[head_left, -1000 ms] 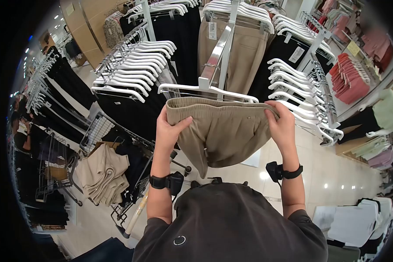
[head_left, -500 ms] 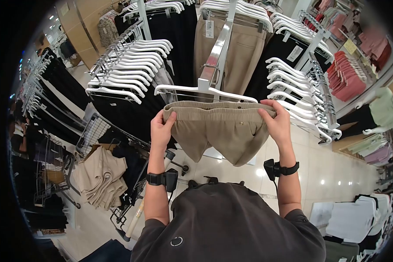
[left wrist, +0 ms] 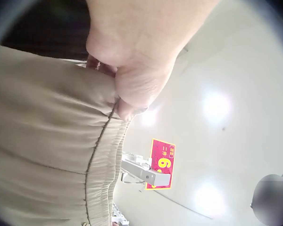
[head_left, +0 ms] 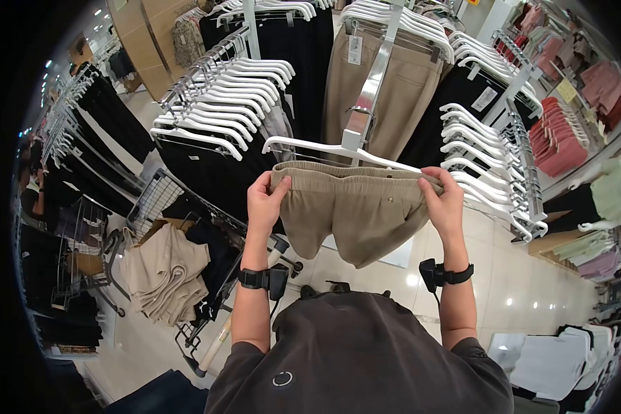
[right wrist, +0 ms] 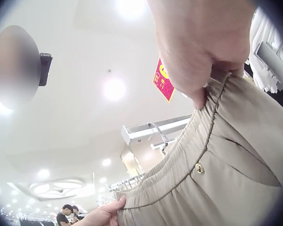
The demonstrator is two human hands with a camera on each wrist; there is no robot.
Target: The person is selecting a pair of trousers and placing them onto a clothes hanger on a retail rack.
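A pair of khaki elastic-waist pants (head_left: 355, 214) is stretched between my two hands by the waistband. My left hand (head_left: 262, 200) pinches the waistband's left end, thumb on the near side. At the other end my right hand (head_left: 446, 203) grips it the same way. Gathers and a stitched seam run below the elastic, and a small gold trim (right wrist: 199, 168) sits beside a slanted pocket in the right wrist view. Just behind the waistband is a white hanger (head_left: 310, 145) at the front of a metal rack arm (head_left: 369, 96). The lower legs are foreshortened from above.
White hangers with dark garments (head_left: 214, 179) fill the rack on the left, and more hangers (head_left: 472, 148) stand on the right. Beige pants (head_left: 400, 90) hang straight ahead. A wire cart (head_left: 155, 196) at the left carries folded beige clothes (head_left: 165, 269). A mannequin (head_left: 610, 186) stands far right.
The waistband has been drawn straighter and its front tilted more toward me, so the gold trim shows plainly. The pants' lower part hangs flatter. Both hands keep their hold at the ends.
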